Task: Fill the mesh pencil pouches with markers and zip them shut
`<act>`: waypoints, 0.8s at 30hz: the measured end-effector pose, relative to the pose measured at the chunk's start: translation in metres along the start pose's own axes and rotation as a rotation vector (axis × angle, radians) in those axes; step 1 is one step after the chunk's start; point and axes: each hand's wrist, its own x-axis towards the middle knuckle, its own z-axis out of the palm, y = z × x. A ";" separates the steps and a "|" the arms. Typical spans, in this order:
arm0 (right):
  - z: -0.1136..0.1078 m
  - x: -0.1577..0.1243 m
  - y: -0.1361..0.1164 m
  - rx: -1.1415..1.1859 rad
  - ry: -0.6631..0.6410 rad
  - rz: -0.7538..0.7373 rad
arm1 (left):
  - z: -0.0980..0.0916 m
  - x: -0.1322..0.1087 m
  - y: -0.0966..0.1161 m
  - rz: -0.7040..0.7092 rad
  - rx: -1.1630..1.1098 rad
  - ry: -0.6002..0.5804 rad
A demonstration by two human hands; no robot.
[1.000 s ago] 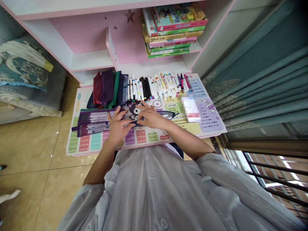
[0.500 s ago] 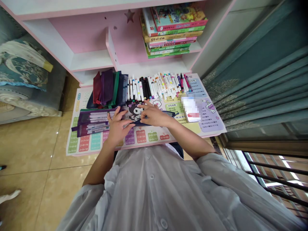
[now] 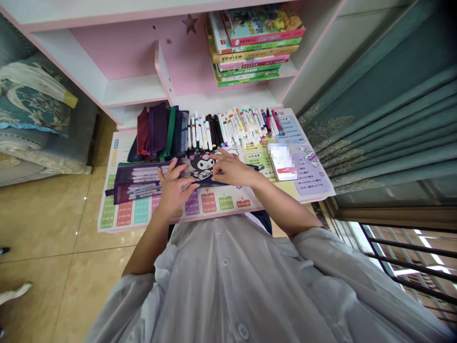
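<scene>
A dark blue zip pouch (image 3: 207, 183) lies at the desk's front edge, partly hidden by my hands. My left hand (image 3: 174, 188) pinches its left end between thumb and forefinger, the other fingers raised. My right hand (image 3: 232, 170) is closed over the pouch's upper edge, thumb and forefinger together; the small part between them is hidden. Beside my left hand lies a purple mesh pouch (image 3: 119, 176) with several white markers inside. Behind my hands is a row of loose markers (image 3: 232, 126), mostly white with coloured ends, some black.
Red, purple, green and blue pouches (image 3: 157, 128) are stacked at the back left. A phone (image 3: 283, 162) lies right of my right hand on the printed desk mat (image 3: 314, 186). Books (image 3: 257, 47) fill part of the pink-and-white shelf (image 3: 132, 90). A curtain (image 3: 374, 114) hangs at right.
My right hand has shifted slightly to the right along the pouch's edge. My left hand keeps its hold on the left end.
</scene>
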 end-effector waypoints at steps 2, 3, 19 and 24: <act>-0.001 -0.001 -0.001 0.000 -0.006 0.012 | 0.000 0.000 0.000 -0.002 -0.002 -0.005; -0.002 -0.001 -0.002 0.003 -0.008 0.016 | -0.001 0.000 0.001 -0.004 -0.003 -0.006; -0.004 -0.003 0.003 0.030 0.001 0.003 | -0.002 0.000 0.001 -0.013 0.002 -0.021; -0.004 -0.004 0.003 0.017 -0.002 0.004 | -0.003 0.000 0.002 -0.006 0.015 -0.018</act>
